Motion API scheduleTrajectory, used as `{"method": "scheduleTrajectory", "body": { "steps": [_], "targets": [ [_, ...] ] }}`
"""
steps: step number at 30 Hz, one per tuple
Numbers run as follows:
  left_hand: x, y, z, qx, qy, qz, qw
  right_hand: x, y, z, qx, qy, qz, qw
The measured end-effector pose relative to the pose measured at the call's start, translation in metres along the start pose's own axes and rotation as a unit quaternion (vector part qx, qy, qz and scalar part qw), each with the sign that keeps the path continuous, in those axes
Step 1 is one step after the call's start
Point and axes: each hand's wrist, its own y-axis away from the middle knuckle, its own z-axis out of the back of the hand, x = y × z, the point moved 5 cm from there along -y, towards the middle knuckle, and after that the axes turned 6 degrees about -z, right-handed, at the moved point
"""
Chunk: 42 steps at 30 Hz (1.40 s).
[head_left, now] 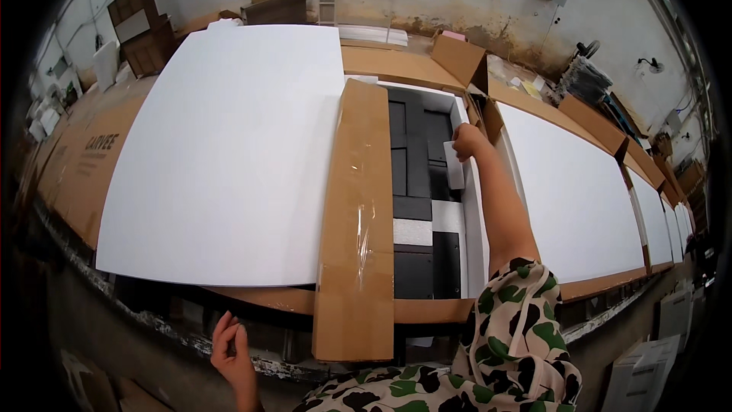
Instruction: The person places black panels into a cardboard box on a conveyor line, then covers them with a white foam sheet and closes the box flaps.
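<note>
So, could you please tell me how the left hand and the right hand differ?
The left hand is empty; the right hand grips a white piece.
The left hand hangs in front of the open carton; the right hand reaches over it.
Both hands are bare.

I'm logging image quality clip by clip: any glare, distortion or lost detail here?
Head view: straight edges bend toward the dark rim; glare streaks the long brown box; the large white sheet shows little surface detail; the black parts beside the right hand are dark, but their outlines are readable.
</note>
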Motion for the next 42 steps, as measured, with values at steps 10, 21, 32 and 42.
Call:
{"method": "scheduleTrajectory", "body": {
  "steps": [10, 21, 32, 42],
  "targets": [
    [0.023, -0.005, -0.015, 0.01, 0.05, 0.071, 0.996, 0.013, 0.021, -0.043, -0.143, 0.28, 0.068, 0.947],
    [0.027, -0.002, -0.005, -0.007, 0.072, 0.062, 0.995, -0.01, 0.057, -0.078, -0.119, 0.309, 0.161, 0.93],
    [0.014, 0.008, -0.009, -0.017, 0.106, 0.06, 0.992, -0.006, 0.066, -0.085, -0.004, 0.318, 0.14, 0.938],
    [-0.042, 0.028, -0.064, 0.289, 0.266, 0.23, 0.891, 0.078, 0.269, -0.08, 0.141, -0.307, 0.149, 0.929]
  ]
}}
